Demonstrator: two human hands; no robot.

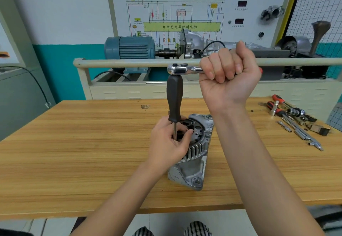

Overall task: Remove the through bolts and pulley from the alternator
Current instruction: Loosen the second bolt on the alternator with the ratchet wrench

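Alternator (192, 161) lies on the wooden worktop (74, 152), directly below both hands. Above the alternator, the right hand (227, 76) is clenched around the ratchet handle (185, 69), which tops a black-handled driver (174, 102) standing upright. At the alternator's upper face, the left hand (166, 143) pinches the driver's shaft.

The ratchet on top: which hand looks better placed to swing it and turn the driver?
Right. The right hand grips the ratchet handle, while the left hand pinches the driver shaft low at the alternator, probably steadying it.
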